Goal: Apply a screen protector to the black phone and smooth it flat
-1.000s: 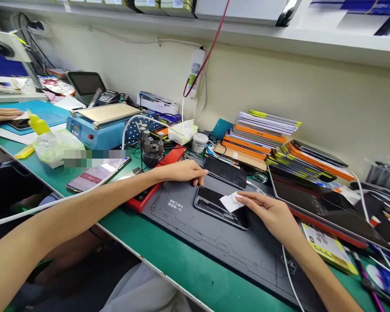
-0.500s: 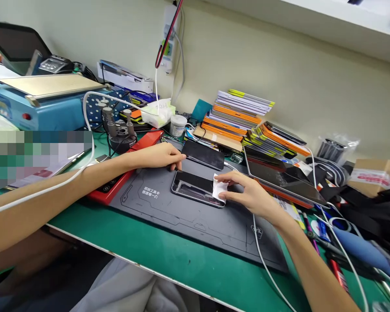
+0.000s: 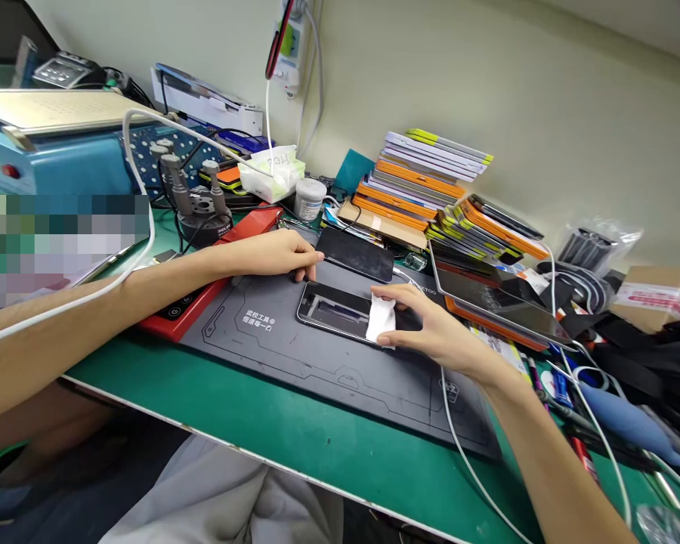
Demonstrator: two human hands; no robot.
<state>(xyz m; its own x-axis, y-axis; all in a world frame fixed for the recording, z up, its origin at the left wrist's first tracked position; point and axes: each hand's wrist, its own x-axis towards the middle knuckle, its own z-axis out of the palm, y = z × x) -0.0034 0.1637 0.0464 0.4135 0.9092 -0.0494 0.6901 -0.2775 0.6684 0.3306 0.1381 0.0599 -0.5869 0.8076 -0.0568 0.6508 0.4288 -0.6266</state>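
A black phone (image 3: 329,318) lies face up on a dark grey work mat (image 3: 295,363), its glossy screen reflecting light. My right hand (image 3: 416,317) pinches a white tissue (image 3: 381,320) between thumb and fingers, pressed on the right part of that screen. Near the phone's upper left corner, my left hand (image 3: 292,255) rests with curled fingers; what they hold, if anything, is hidden. Just behind it lies a second dark phone (image 3: 356,254), flat, with a white cable at its right end.
A red device (image 3: 187,311) with buttons borders the mat's left. Behind stand a white tub (image 3: 310,199), a tissue pack (image 3: 272,172) and stacked boxes (image 3: 416,181). To the right are a tablet-like panel (image 3: 487,302) and loose tools. A white cable (image 3: 453,434) crosses the mat.
The tissue in my right hand has shifted slightly left on the screen and shows more of its face. My left hand stays by the phone's corner. The whole view has tilted down a little.
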